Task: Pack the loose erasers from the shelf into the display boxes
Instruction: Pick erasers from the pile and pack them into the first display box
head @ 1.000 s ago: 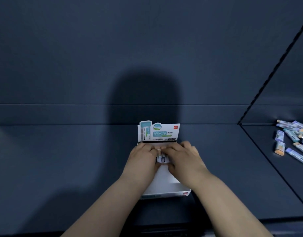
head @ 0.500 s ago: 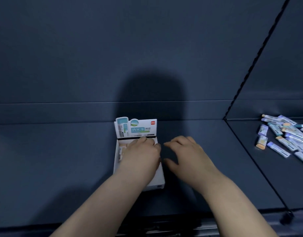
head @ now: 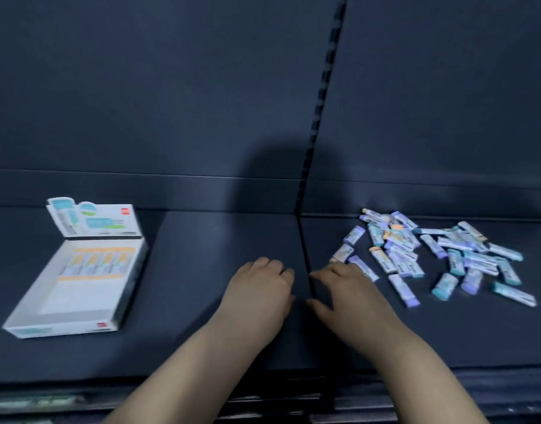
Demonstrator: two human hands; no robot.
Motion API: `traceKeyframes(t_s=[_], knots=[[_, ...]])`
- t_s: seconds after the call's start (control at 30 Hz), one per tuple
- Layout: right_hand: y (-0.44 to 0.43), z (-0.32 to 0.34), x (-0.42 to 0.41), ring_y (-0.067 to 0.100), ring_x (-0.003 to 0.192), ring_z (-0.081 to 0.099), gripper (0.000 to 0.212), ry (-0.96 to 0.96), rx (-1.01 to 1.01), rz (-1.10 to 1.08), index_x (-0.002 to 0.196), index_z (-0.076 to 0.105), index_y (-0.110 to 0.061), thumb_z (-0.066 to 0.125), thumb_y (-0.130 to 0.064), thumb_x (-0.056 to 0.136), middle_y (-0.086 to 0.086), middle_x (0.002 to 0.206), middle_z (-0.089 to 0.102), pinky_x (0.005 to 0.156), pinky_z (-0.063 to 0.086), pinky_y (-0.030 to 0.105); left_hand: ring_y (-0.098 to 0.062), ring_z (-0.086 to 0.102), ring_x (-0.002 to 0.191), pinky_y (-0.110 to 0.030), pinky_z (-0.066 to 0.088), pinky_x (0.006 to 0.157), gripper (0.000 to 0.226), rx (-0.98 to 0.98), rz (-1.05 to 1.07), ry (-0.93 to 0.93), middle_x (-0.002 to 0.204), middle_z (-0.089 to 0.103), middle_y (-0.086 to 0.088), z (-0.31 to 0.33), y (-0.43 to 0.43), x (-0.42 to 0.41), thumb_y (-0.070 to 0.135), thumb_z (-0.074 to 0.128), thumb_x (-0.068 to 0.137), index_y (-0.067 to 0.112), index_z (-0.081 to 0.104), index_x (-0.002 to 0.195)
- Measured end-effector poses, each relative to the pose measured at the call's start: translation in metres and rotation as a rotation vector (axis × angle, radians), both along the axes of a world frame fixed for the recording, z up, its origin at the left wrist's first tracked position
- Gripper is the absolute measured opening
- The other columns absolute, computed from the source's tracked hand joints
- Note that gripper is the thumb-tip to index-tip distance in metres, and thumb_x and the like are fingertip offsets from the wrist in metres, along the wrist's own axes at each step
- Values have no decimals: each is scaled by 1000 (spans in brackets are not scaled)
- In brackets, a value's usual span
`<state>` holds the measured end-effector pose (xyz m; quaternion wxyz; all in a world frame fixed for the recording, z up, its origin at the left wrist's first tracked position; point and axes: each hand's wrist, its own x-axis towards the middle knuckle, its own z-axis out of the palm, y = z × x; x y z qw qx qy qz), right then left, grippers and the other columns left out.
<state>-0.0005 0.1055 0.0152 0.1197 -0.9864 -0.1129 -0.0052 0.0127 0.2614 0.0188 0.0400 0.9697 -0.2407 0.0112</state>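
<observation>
Clearly, the white display box (head: 61, 329) sits at the left of the dark shelf (head: 202, 316), open side up, with its printed header card (head: 95, 218) standing at the far end and leaning slightly back. Its long axis runs away from the person, angled a little to the right. A row of packed erasers (head: 98, 261) lies side by side across the far part of the floor, their long axes along the box's length. Motion blur smears them, but they seem to have orange ends. The nearer part of the floor shows bare white.

Well apart, on the right shelf panel past the slotted upright strip (head: 321, 102), the loose erasers (head: 431, 252) lie in a scattered heap. They are slim sleeved sticks in teal, purple and orange, pointing every way.

Both hands hover palm down between box and heap. The left hand (head: 258, 295) has its fingers loosely curled, its grip empty. The right hand (head: 348, 292) has relaxed, spread fingers, nothing in its grip, its fingertips just beside the nearest purple eraser (head: 363, 267); contact cannot be told.
</observation>
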Motion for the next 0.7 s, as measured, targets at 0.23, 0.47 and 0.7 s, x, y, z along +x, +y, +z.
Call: traceKeyframes(t_s=[0.23, 0.47, 0.7], knots=[[-64, -7, -16, 17, 122, 37, 50, 67, 1, 2, 134, 45, -23, 54, -38, 88, -3, 129, 48, 104, 32, 26, -18, 34, 128, -28, 29, 104, 47, -13, 34, 53, 137, 42, 1, -15, -61, -18, 35, 40, 97, 20, 33, 142], [-71, -15, -22, 16, 120, 37, 48, 80, 49, -34, 133, 46, -25, 54, -38, 88, -4, 127, 48, 102, 32, 25, -15, 34, 128, -26, 29, 103, 46, -45, 43, 61, 138, 41, 5, -18, -63, -17, 38, 38, 98, 22, 35, 141], [-63, -13, -19, 14, 122, 35, 47, 130, 81, -78, 133, 45, -27, 53, -39, 88, -7, 128, 45, 104, 32, 27, -16, 36, 125, -27, 33, 101, 49, -50, 11, 132, 137, 41, 5, -23, -53, -6, 37, 39, 97, 21, 32, 143]])
